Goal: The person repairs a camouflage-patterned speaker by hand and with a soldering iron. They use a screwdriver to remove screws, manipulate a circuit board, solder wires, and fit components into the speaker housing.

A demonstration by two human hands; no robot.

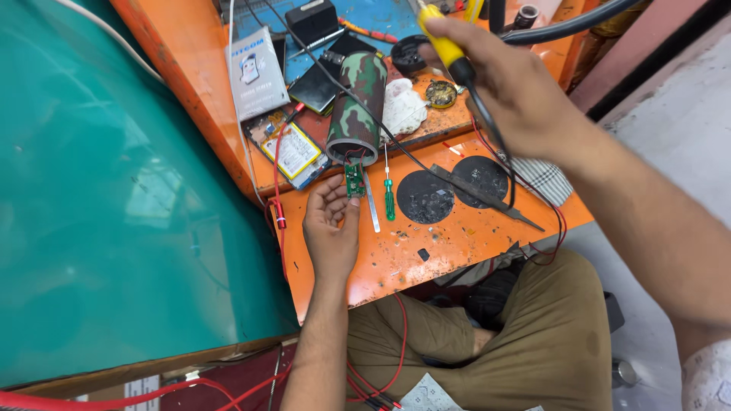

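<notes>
Keep left hand (331,228) fingers pinched on circuit board (354,180) below speaker (358,106); right hand (506,91), wrapped around soldering iron (449,53), lowers steadily.

We see bright, even daylight; soft glare washes the teal panel (114,190) at left. Shadows under the hands stay faint (wide-angle bending shows at the edges), and focus is sharp mid-frame.

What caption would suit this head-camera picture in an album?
Left hand holds a green circuit board by a camouflage speaker; right hand grips a yellow soldering iron.
</notes>
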